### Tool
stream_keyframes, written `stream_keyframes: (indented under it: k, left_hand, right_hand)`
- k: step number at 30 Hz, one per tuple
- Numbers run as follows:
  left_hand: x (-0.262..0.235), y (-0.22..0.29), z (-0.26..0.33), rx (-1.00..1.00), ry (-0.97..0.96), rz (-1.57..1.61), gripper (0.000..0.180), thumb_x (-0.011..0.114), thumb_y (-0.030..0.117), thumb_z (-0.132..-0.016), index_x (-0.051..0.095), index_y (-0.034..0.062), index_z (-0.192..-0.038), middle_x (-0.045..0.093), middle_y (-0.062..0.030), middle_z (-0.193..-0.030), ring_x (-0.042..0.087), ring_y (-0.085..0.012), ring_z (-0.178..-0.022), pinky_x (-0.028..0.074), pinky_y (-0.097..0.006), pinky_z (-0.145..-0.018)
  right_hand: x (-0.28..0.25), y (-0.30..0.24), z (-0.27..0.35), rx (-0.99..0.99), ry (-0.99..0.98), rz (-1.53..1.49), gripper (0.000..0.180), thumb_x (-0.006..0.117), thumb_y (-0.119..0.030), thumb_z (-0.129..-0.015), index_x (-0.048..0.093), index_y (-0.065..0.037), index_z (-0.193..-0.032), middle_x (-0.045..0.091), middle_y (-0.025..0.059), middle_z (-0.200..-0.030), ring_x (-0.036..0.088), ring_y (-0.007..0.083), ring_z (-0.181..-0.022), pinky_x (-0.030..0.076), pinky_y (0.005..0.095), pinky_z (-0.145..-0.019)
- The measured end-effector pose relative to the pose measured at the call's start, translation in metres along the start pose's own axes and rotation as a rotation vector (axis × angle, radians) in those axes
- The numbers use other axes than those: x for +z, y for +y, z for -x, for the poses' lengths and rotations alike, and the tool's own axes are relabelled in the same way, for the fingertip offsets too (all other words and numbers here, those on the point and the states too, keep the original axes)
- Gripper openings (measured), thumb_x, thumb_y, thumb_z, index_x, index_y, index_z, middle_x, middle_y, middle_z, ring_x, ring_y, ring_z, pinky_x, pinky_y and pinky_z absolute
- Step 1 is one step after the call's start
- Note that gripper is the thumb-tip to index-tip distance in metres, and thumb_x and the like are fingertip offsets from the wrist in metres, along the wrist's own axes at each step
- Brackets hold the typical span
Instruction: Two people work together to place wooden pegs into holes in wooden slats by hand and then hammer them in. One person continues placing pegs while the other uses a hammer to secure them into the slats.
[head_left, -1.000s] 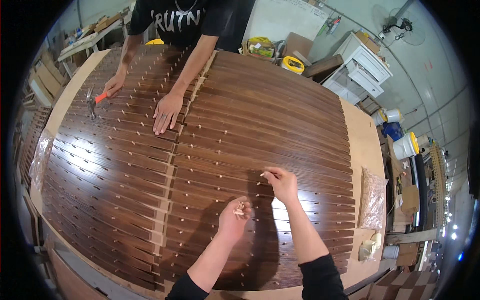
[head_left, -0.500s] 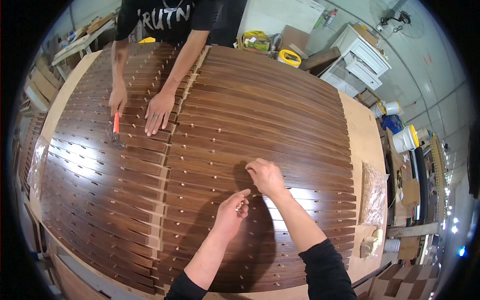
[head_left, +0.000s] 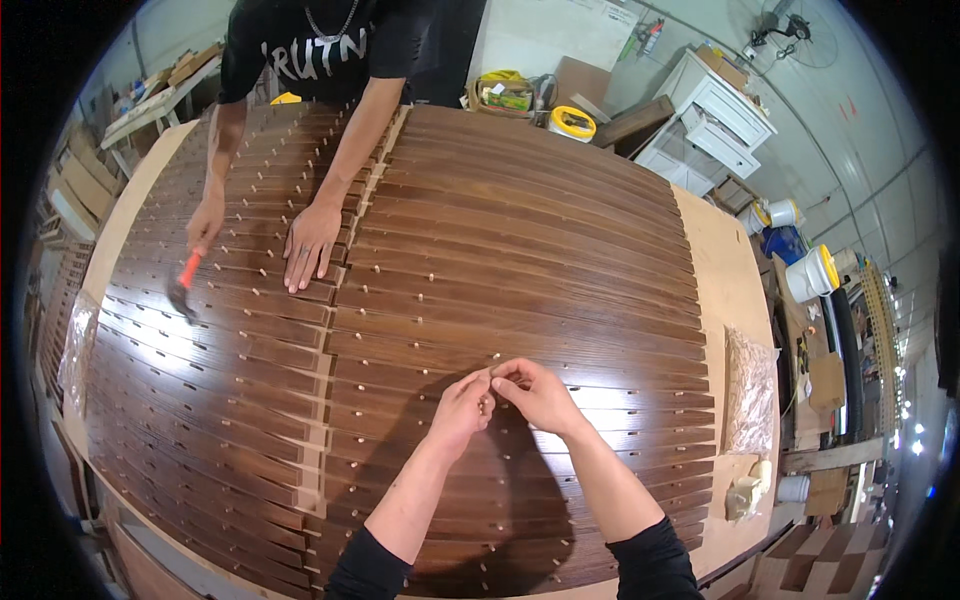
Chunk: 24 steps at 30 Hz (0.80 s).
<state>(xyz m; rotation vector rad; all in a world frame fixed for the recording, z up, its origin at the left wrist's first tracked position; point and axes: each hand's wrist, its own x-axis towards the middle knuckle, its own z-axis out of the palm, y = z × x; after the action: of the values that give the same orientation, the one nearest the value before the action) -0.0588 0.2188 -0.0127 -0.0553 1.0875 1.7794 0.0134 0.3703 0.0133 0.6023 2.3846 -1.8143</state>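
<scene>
Rows of dark brown wooden boards lie side by side before me, with small wooden dowels standing in slots along them. My left hand is curled around several pale wooden dowels, held over the boards. Its thumb and finger meet the fingertips of my right hand, which is closed in a pinch; whatever lies between those fingertips is too small to make out. Just beyond both hands a single dowel stands upright in a board.
Across the boards, a co-worker grips a hammer with an orange handle, the other hand flat on the wood. A clear bag of dowels rests on the right border panel. Another plastic bag lies at the left edge.
My right hand has come back toward me and joined my left hand's fingertips. A standing dowel now shows where it was. The co-worker's hammer has shifted left and nearer to me.
</scene>
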Motion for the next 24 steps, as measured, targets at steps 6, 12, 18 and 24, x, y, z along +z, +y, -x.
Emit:
stream_keyframes:
  k: [6,12,18,24]
  left_hand:
    - [0.008,0.012,0.001,0.060,-0.072,-0.063,0.043,0.041,0.017,-0.102,0.050,0.0061,-0.143,0.046,0.0034,-0.064,0.038,-0.0052,-0.053,0.030,-0.022,-0.048]
    - [-0.004,0.005,-0.008,0.121,-0.091,0.111,0.040,0.042,0.022,-0.105,0.049,0.0058,-0.140,0.052,-0.0003,-0.068,0.044,-0.0079,-0.053,0.033,-0.023,-0.049]
    - [0.001,-0.008,-0.011,0.045,0.238,0.413,0.029,0.053,0.023,-0.100,0.059,0.0041,-0.121,0.066,-0.0058,-0.091,0.064,-0.0167,-0.081,0.047,-0.029,-0.067]
    - [-0.012,-0.006,-0.010,0.092,0.216,0.315,0.032,0.054,0.024,-0.098,0.060,0.0015,-0.120,0.066,-0.0085,-0.099,0.065,-0.0193,-0.084,0.049,-0.031,-0.072]
  right_hand:
    - [-0.004,-0.002,-0.004,0.044,-0.055,-0.289,0.020,0.065,-0.010,-0.097,0.065,0.002,-0.114,0.070,0.0058,-0.101,0.065,0.0115,-0.093,0.052,0.0283,-0.084]
    - [-0.018,-0.008,-0.028,-0.040,0.141,-0.111,0.019,0.069,-0.014,-0.095,0.072,0.001,-0.107,0.074,0.0074,-0.094,0.068,0.0142,-0.087,0.054,0.0292,-0.078]
    - [-0.033,-0.008,-0.063,-0.073,0.372,0.562,0.021,0.073,-0.027,-0.088,0.075,-0.007,-0.093,0.073,0.0140,-0.092,0.070,0.0326,-0.088,0.054,0.0414,-0.078]
    - [-0.021,-0.011,-0.074,-0.404,0.341,0.920,0.018,0.071,-0.026,-0.088,0.068,-0.010,-0.081,0.069,0.0080,-0.083,0.067,0.0313,-0.082,0.050,0.0461,-0.077]
